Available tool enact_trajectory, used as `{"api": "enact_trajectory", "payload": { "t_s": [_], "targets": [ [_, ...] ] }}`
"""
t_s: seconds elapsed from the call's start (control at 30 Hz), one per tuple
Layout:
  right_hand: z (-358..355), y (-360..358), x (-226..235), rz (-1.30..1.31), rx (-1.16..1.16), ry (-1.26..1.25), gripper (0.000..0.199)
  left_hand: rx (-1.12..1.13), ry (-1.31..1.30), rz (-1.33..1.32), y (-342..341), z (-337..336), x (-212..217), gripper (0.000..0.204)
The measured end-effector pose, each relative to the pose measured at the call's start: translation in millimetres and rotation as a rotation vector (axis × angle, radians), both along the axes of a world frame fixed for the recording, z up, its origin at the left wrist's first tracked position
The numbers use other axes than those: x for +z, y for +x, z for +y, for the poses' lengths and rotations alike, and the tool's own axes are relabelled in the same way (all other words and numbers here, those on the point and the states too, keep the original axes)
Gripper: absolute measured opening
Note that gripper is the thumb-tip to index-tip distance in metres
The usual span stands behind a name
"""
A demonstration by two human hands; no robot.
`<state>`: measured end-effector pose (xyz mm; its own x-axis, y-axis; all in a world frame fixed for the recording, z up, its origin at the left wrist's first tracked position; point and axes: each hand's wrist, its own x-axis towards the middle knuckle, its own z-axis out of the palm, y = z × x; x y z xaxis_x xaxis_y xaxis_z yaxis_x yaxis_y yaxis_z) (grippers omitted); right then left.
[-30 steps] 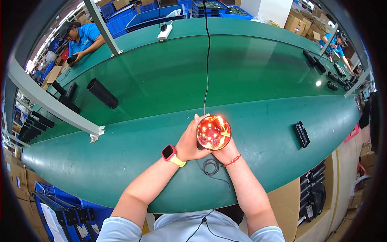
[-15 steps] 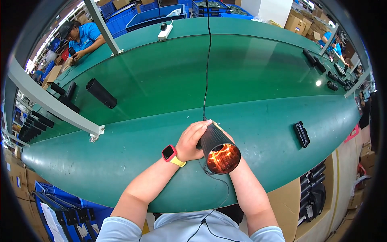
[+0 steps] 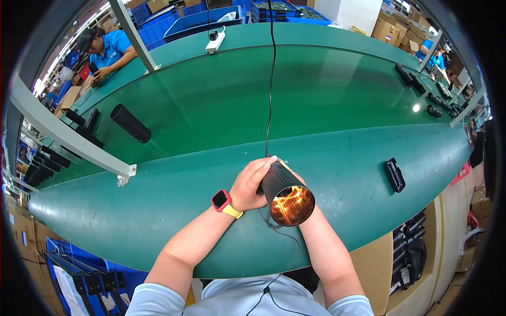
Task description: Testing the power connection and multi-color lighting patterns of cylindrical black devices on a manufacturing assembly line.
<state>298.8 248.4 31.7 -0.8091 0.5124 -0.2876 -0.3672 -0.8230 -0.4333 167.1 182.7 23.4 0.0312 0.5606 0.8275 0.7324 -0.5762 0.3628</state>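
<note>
A black ribbed cylinder (image 3: 276,179) is held tilted above the bench, its wide open end toward me. Its inside (image 3: 293,205) glows orange with a patterned shine. My left hand (image 3: 252,184) is closed about its far left side, fingertips at the back end where a black cable (image 3: 270,95) meets my hands. A red watch with a yellow strap (image 3: 222,201) is on my left wrist. My right hand (image 3: 294,173) wraps the far right side; most of its fingers are hidden behind the cylinder. A thin dark cord (image 3: 295,247) hangs below it.
A black tube (image 3: 130,123) lies on the green belt (image 3: 211,100), left. A black shell part (image 3: 394,175) rests on the bench (image 3: 337,158), right. More black parts (image 3: 443,102) lie far right. Grey posts (image 3: 68,126) frame the bench; a co-worker (image 3: 108,50) sits far left.
The black tube on the belt has shifted slightly to the left. The orange pattern inside the cylinder looks a little different. My hands hold almost the same position.
</note>
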Motion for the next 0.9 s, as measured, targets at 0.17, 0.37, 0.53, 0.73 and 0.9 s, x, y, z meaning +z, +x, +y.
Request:
{"api": "enact_trajectory", "payload": {
  "t_s": [0.17,0.37,0.53,0.73,0.9],
  "targets": [
    [0,1,0,0.037,0.013,-0.01,0.023,-0.001,-0.024,-0.019,1,0,0,0.074],
    [-2,-1,6,-0.015,-0.017,0.008,0.023,-0.009,-0.05,-0.044,1,0,-1,0.068],
    [2,-3,-8,-0.033,-0.011,-0.029,0.023,-0.014,-0.026,-0.014,0,2,-1,0.079],
    [-2,-1,13,-0.084,0.047,-0.001,0.021,-0.027,0.011,-0.066,5,-3,6,0.074],
    [6,2,4,0.002,0.213,0.143,0.019,-0.09,0.05,-0.096,9,-6,12,0.067]
  ]
}}
